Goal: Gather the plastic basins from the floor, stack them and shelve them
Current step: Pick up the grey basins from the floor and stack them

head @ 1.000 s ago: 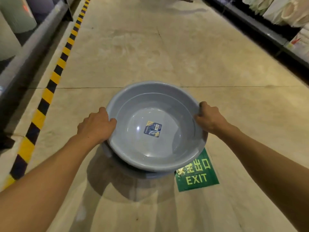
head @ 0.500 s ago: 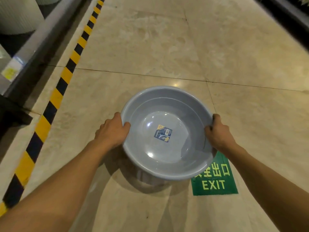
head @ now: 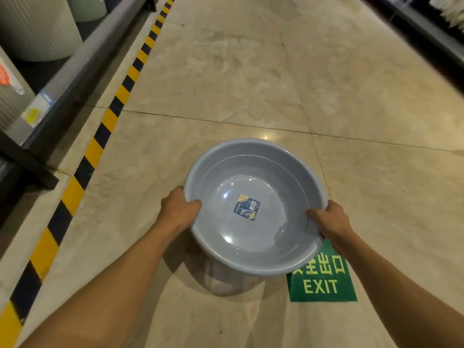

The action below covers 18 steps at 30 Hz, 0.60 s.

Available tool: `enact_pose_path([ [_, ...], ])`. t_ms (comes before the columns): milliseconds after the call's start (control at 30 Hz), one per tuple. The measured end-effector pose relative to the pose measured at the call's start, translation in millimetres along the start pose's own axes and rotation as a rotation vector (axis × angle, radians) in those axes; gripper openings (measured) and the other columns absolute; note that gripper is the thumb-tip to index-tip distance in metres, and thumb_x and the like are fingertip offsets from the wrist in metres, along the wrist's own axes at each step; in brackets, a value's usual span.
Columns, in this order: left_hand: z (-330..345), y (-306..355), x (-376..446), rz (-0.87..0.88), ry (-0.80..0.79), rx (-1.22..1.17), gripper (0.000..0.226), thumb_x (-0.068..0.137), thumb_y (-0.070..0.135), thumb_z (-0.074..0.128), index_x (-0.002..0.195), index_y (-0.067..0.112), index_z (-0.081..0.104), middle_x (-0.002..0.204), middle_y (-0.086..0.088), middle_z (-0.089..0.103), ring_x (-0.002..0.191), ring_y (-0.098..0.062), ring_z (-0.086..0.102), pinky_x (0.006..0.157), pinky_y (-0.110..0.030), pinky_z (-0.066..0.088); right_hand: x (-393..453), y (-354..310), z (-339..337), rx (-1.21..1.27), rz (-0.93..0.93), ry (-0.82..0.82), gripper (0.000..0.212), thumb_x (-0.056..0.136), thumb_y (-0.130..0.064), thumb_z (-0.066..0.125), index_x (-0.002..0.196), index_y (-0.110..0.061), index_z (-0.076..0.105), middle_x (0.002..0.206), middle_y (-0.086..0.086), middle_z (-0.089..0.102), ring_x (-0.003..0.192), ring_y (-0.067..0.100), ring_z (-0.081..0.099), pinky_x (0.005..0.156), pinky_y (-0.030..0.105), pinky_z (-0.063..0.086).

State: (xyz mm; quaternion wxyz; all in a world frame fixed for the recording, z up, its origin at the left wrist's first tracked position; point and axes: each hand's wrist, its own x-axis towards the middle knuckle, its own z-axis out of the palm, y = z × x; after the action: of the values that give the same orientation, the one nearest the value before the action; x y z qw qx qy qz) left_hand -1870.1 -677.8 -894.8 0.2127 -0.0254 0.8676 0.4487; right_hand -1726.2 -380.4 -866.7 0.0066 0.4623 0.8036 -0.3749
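Note:
A round grey-blue plastic basin (head: 253,177) with a blue sticker in its bottom is held in the air above the tiled floor. My left hand (head: 177,209) grips its left rim, thumb inside the bowl. My right hand (head: 329,219) grips the right rim, thumb over the edge. The basin tilts slightly toward me and throws a shadow on the floor below it. Whether more basins are nested under it is hidden.
A green EXIT floor sign (head: 324,282) lies below the basin at the right. Yellow-black hazard tape (head: 100,136) runs along the left shelf base (head: 75,66), which holds pale ribbed bins (head: 37,28). Another dark shelf (head: 426,28) lines the right side.
The basin has come up off the floor in both hands and sits more upright in view. The camera has tilted down and shifted, so the left shelf shows more.

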Motion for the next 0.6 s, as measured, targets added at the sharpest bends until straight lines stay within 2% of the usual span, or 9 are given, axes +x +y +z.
enact_pose_path([
  [67, 0.2, 4.1, -1.6, -0.018, 0.013, -0.014, 0.031, 0.084, 0.021, 0.060, 0.115, 0.019, 0.062, 0.094, -0.002, 0.064, 0.069, -0.007, 0.055, 0.050, -0.019, 0.037, 0.2, 0.3, -1.0, -0.020, -0.024, 0.008, 0.024, 0.085, -0.017, 0.068, 0.105, -0.017, 0.054, 0.096, 0.015, 0.067, 0.082, 0.038, 0.068, 0.073, 0.056, 0.061],
  [167, -14.5, 17.8, -7.8, -0.033, 0.024, -0.061, 0.029, 0.086, 0.019, 0.059, 0.114, 0.017, 0.062, 0.100, -0.005, 0.066, 0.073, -0.013, 0.059, 0.054, -0.023, 0.042, -3.2, -13.7, -11.3, -0.063, -0.061, 0.024, 0.025, 0.084, -0.019, 0.068, 0.106, -0.017, 0.055, 0.095, 0.015, 0.067, 0.083, 0.039, 0.067, 0.074, 0.056, 0.061],
  [233, -36.1, 34.7, -21.0, -0.035, 0.041, -0.092, 0.026, 0.086, 0.019, 0.059, 0.112, 0.018, 0.063, 0.096, -0.001, 0.067, 0.075, -0.015, 0.061, 0.056, -0.024, 0.044, -9.7, -34.7, -27.5, -0.077, -0.076, 0.032, 0.026, 0.084, -0.020, 0.069, 0.107, -0.016, 0.057, 0.090, 0.012, 0.066, 0.078, 0.037, 0.066, 0.070, 0.054, 0.061],
  [333, -80.4, 68.1, -59.9, -0.066, 0.043, -0.156, 0.021, 0.087, 0.020, 0.059, 0.107, 0.024, 0.063, 0.091, 0.002, 0.067, 0.077, -0.014, 0.065, 0.055, -0.023, 0.049, -36.7, -83.3, -67.8, -0.091, -0.136, 0.010, 0.028, 0.085, -0.018, 0.070, 0.110, -0.011, 0.061, 0.080, 0.002, 0.061, 0.068, 0.022, 0.060, 0.055, 0.034, 0.053],
  [400, -123.2, 100.8, -96.3, -0.104, 0.074, -0.183, 0.021, 0.086, 0.021, 0.059, 0.105, 0.025, 0.063, 0.093, 0.000, 0.068, 0.080, -0.018, 0.067, 0.057, -0.026, 0.051, -64.9, -131.7, -103.7, -0.108, -0.161, -0.039, 0.032, 0.087, -0.016, 0.069, 0.116, -0.007, 0.061, 0.086, 0.007, 0.061, 0.067, 0.016, 0.056, 0.049, 0.024, 0.042],
  [500, -197.7, 164.5, -163.2, -0.164, 0.131, -0.204, 0.017, 0.086, 0.020, 0.059, 0.100, 0.028, 0.063, 0.090, 0.002, 0.069, 0.078, -0.016, 0.068, 0.053, -0.024, 0.049, -118.4, -221.8, -167.8, -0.121, -0.183, -0.153, 0.037, 0.086, -0.022, 0.068, 0.119, -0.006, 0.062, 0.098, 0.012, 0.062, 0.077, 0.030, 0.056, 0.056, 0.028, 0.042],
  [600, -274.7, 224.9, -231.1, -0.232, 0.263, -0.220, 0.017, 0.083, 0.019, 0.061, 0.095, 0.030, 0.065, 0.088, 0.004, 0.070, 0.076, -0.016, 0.068, 0.054, -0.023, 0.046, -166.9, -316.1, -225.0, -0.163, -0.280, -0.267, 0.050, 0.067, -0.038, 0.057, 0.107, -0.009, 0.062, 0.102, 0.019, 0.067, 0.090, 0.036, 0.058, 0.072, 0.037, 0.044],
])
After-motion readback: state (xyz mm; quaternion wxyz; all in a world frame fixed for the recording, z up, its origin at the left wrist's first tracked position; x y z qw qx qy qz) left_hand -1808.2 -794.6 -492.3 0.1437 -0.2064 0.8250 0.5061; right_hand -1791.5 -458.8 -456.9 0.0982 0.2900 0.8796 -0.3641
